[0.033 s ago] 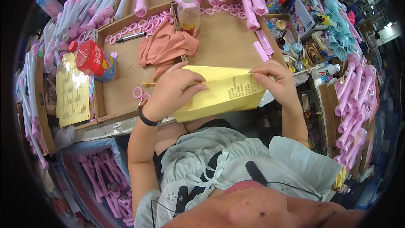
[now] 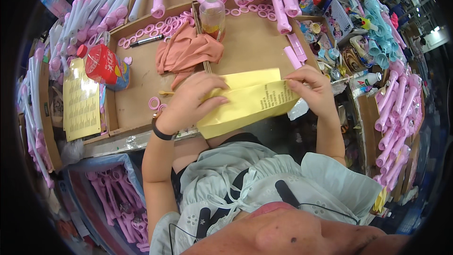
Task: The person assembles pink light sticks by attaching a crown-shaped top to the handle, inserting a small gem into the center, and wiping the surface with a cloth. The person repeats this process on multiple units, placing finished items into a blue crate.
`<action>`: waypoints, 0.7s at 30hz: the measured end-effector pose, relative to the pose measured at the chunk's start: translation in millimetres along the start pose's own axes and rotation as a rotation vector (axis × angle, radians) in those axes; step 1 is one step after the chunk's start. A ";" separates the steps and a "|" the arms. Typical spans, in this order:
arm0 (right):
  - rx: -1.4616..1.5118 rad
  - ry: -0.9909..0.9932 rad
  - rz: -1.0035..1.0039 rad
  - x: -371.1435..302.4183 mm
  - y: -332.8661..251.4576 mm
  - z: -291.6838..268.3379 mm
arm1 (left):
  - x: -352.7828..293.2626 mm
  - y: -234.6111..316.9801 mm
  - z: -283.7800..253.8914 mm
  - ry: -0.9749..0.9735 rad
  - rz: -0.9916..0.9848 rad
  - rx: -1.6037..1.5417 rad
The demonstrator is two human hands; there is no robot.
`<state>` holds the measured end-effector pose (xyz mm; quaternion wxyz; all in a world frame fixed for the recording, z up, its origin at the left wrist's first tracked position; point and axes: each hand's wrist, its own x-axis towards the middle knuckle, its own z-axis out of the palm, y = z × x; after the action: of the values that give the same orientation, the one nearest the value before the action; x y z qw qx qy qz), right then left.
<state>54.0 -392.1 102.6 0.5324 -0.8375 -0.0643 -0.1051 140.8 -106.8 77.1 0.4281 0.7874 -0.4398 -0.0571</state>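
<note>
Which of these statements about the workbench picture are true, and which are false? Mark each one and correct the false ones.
1. The left hand and right hand both touch the folded yellow paper. True.
2. The black wristband is on the right wrist. False: it is on the left.
3. The black marker lies left of the orange cloth. True.
4. The red-labelled bottle has a white cap. False: its cap is red.
</note>
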 end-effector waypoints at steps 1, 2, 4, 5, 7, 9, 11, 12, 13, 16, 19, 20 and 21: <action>0.012 0.021 -0.006 2.6 2.0 -1.9 | -1.1 -0.4 0.4 0.078 -0.021 0.025; -0.015 -0.006 -0.020 4.6 3.4 -2.1 | -1.9 0.1 -0.2 0.166 -0.048 0.052; -0.027 -0.014 -0.081 8.2 4.9 1.3 | -1.7 3.2 1.2 0.266 -0.077 0.191; -0.083 -0.032 -0.094 10.1 4.7 4.6 | -0.7 6.0 4.0 0.238 -0.012 0.257; -0.186 -0.079 -0.155 14.4 2.6 12.1 | 2.9 12.3 14.3 0.171 0.071 0.375; -0.210 -0.073 -0.160 18.8 -1.8 17.5 | 9.1 14.7 24.0 0.122 0.046 0.275; -0.292 -0.085 -0.087 22.0 -8.0 19.8 | 15.1 13.8 30.3 0.024 -0.073 0.146; -0.492 -0.055 -0.246 24.1 -10.2 21.5 | 17.9 13.1 33.6 0.129 -0.050 0.091; -0.699 -0.006 -0.412 25.9 -11.8 24.1 | 19.3 12.0 35.1 0.135 -0.048 0.098; -0.840 -0.041 -0.586 28.3 -12.0 32.4 | 20.9 9.7 39.1 0.127 -0.063 0.096; -0.867 -0.033 -0.658 28.8 -4.8 39.1 | 21.2 7.7 40.7 0.140 -0.077 0.025; -0.895 -0.008 -0.692 28.6 -1.5 41.0 | 21.2 6.8 40.2 0.139 -0.098 -0.020; -0.903 0.010 -0.722 28.2 1.8 42.5 | 21.5 5.7 39.3 0.138 -0.118 -0.065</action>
<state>86.3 -354.5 90.5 0.0530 -0.9062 -0.2924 -0.3009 131.8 -148.6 62.8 0.4785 0.7999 -0.3598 -0.0420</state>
